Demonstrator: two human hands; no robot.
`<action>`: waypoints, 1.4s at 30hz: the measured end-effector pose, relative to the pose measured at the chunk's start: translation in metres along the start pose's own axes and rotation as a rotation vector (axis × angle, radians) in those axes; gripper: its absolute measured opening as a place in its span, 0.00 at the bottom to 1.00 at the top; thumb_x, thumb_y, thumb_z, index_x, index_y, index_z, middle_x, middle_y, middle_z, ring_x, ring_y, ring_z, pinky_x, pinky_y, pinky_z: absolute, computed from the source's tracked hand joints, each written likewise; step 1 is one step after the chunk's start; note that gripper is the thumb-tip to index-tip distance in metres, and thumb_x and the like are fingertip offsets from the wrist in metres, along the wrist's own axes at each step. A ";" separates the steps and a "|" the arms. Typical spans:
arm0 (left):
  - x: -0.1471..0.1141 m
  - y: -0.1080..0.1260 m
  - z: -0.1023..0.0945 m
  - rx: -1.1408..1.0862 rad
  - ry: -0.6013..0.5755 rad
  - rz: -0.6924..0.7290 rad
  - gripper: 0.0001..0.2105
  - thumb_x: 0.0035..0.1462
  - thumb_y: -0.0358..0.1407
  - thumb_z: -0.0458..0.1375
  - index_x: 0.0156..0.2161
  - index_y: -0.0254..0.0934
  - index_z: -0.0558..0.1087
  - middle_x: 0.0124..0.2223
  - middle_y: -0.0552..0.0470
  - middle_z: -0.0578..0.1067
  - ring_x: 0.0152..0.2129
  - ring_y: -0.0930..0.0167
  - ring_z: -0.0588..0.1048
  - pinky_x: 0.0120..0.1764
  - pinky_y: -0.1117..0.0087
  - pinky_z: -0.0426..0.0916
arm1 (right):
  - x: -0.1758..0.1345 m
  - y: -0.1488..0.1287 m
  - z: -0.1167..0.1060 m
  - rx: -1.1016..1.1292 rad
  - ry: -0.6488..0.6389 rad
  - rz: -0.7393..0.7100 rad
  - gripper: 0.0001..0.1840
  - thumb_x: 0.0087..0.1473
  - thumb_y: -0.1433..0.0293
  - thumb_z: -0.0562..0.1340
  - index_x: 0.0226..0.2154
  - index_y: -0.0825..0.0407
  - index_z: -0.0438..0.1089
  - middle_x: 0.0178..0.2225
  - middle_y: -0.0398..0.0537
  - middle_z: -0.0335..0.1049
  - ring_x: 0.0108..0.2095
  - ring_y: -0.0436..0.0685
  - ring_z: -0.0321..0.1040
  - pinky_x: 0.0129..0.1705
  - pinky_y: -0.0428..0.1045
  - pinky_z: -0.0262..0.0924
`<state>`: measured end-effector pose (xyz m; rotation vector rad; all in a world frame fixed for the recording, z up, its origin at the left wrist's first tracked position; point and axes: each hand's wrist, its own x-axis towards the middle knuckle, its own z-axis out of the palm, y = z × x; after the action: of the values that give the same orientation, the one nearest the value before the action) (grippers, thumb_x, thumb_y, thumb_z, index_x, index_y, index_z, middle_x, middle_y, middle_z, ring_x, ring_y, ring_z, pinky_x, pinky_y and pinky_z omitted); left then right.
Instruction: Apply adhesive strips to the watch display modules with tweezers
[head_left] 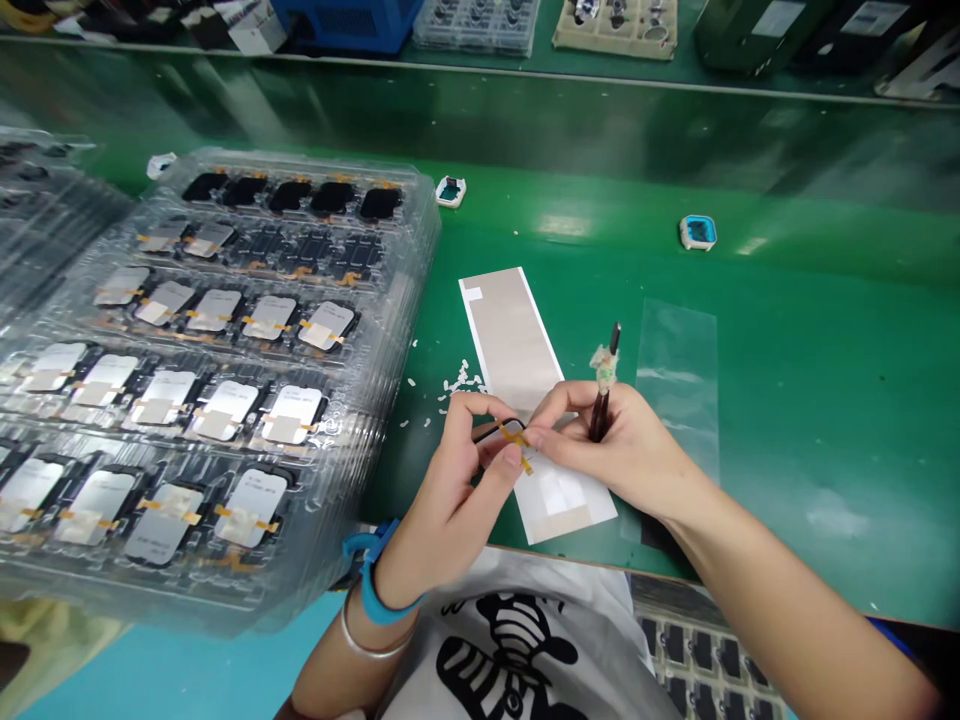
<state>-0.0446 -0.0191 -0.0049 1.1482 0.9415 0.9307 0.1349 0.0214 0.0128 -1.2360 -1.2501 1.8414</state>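
Note:
My left hand (469, 485) is closed around the edge of a small display module (491, 432), dark-rimmed with an orange flex cable (525, 462). My right hand (619, 435) has dark tweezers (598, 415) tucked in it, pointing up, with tape wrapped near one end. Its thumb and forefinger are pinched at the module's right edge; whether they grip a small piece there is hidden. Beneath both hands lies a long sheet with white edges and a grey-beige face (506, 325). Small white scraps (463, 380) are scattered left of it.
Stacked clear trays (405, 330) of display modules fill the left side. A clear plastic sheet (679, 350) lies to the right. Small white watch-like frames (698, 232) sit toward the back of the green bench (825, 400). A shelf (480, 75) with boxes runs behind.

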 end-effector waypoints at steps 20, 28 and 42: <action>0.002 -0.010 -0.001 0.023 0.004 -0.027 0.08 0.69 0.42 0.53 0.48 0.43 0.60 0.27 0.60 0.58 0.20 0.76 0.56 0.22 0.76 0.51 | -0.001 0.001 0.003 -0.044 0.014 -0.009 0.21 0.46 0.55 0.73 0.25 0.54 0.69 0.14 0.34 0.53 0.17 0.43 0.41 0.18 0.44 0.32; -0.001 -0.005 0.003 0.104 0.021 0.049 0.06 0.70 0.39 0.52 0.49 0.42 0.60 0.30 0.57 0.66 0.23 0.75 0.66 0.24 0.77 0.60 | -0.018 -0.012 -0.007 -0.138 0.187 -0.360 0.20 0.66 0.56 0.57 0.30 0.52 0.73 0.33 0.45 0.67 0.32 0.50 0.63 0.35 0.47 0.59; -0.049 0.004 0.032 1.067 -0.240 0.428 0.07 0.63 0.24 0.52 0.43 0.38 0.63 0.48 0.40 0.79 0.47 0.57 0.78 0.45 0.55 0.76 | -0.088 0.065 -0.013 -0.332 0.521 -0.465 0.06 0.61 0.71 0.65 0.32 0.52 0.74 0.36 0.49 0.68 0.38 0.53 0.72 0.35 0.45 0.73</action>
<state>-0.0306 -0.0745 0.0099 2.3787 1.0237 0.5573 0.1835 -0.0736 -0.0165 -1.3384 -1.4127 0.9299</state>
